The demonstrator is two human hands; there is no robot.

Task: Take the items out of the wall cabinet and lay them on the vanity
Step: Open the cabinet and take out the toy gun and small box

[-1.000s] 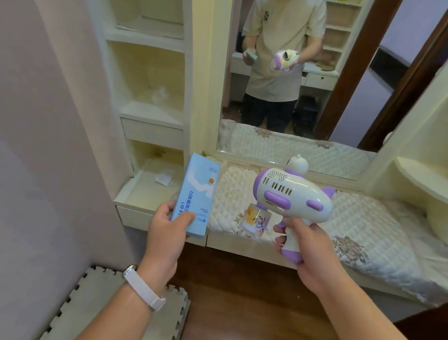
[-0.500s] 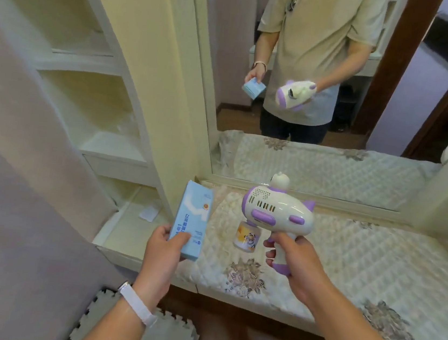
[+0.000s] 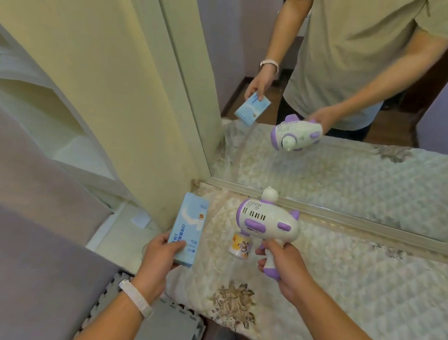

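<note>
Left hand (image 3: 160, 254): clenched on the lower end of the blue box (image 3: 187, 233), which is held upright above the vanity's left edge, apparently for setting down.
Right hand (image 3: 283, 264): wrapped around the toy gun (image 3: 265, 223) handle, barrel kept level over the quilted vanity cover (image 3: 358, 285), not yet laid down.

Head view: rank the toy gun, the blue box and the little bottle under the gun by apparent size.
1. toy gun, largest, though only somewhat bigger than the box.
2. blue box.
3. small bottle, clearly smallest.
</note>
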